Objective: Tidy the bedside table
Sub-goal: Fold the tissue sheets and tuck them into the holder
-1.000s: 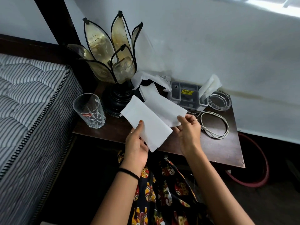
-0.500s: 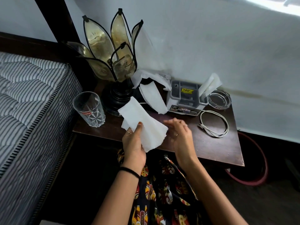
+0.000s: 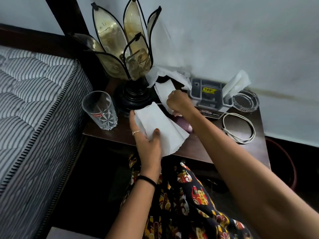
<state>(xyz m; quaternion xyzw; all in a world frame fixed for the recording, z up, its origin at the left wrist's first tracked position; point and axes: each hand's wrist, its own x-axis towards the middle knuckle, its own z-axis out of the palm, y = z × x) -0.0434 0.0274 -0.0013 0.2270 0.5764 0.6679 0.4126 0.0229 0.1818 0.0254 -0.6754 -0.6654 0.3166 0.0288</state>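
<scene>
My left hand point(image 3: 146, 140) holds a stack of white paper tissues point(image 3: 160, 125) above the front edge of the dark wooden bedside table point(image 3: 215, 147). My right hand point(image 3: 178, 102) reaches further back and closes on another white tissue point(image 3: 163, 90) lying beside the lamp base. A crumpled white tissue point(image 3: 165, 73) rests behind it against the wall. A grey organiser tray point(image 3: 208, 94) with a yellow label holds one more tissue point(image 3: 236, 83) in its right slot.
A petal-shaped glass lamp point(image 3: 126, 54) stands at the back left of the table, with a clear drinking glass point(image 3: 100, 109) to its left. A glass ashtray point(image 3: 246, 100) and a coiled white cable point(image 3: 240, 128) lie at the right. A striped mattress point(image 3: 34, 100) borders the left.
My right hand let go of the tissue it was stacking and moved back toward the lamp, closing on the tissue there. My left hand kept the stack and shifted slightly forward.
</scene>
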